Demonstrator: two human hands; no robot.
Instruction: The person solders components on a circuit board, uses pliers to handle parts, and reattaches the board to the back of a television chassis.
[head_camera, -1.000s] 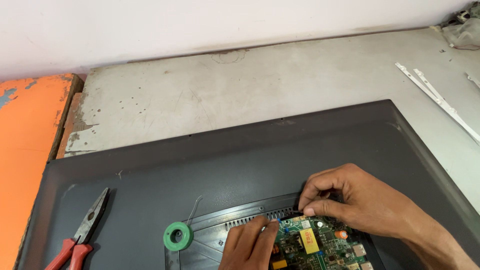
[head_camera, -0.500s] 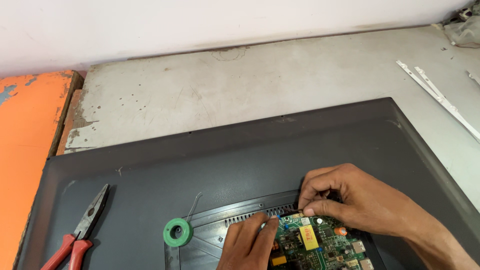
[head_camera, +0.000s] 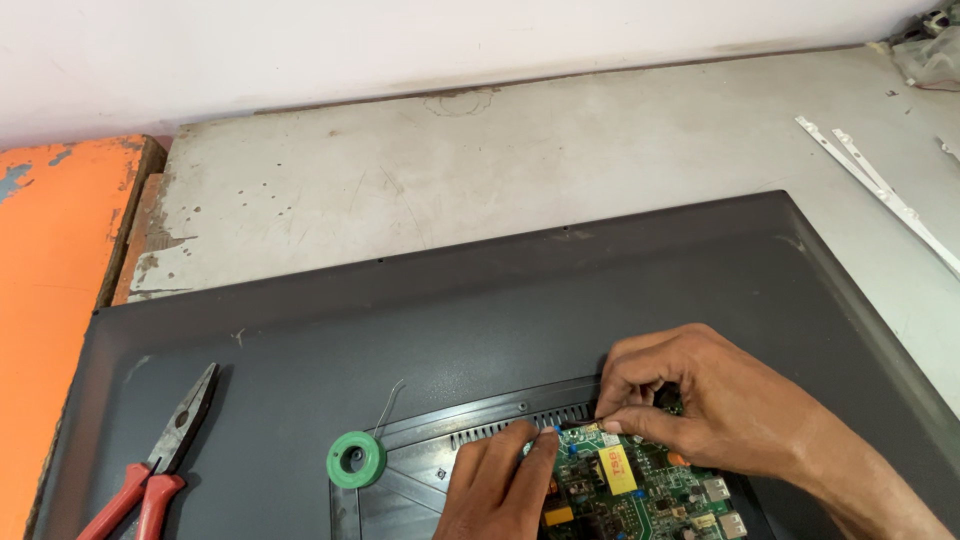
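Observation:
A green circuit board (head_camera: 640, 495) with a yellow label lies on the dark grey back panel (head_camera: 480, 310) of a flat screen. My left hand (head_camera: 495, 485) rests on the board's left edge, fingertips pressing down near its top corner. My right hand (head_camera: 700, 400) curls over the board's top edge, thumb and fingers pinched on a small part there; what it pinches is hidden by the fingers.
A green solder spool (head_camera: 356, 459) with a loose wire end sits left of the board. Red-handled pliers (head_camera: 160, 465) lie on the panel's left side. White strips (head_camera: 880, 190) lie on the grey table at the right. An orange surface (head_camera: 50, 290) borders the left.
Both hands stay on the board with only slight finger shifts. The view has drifted a little.

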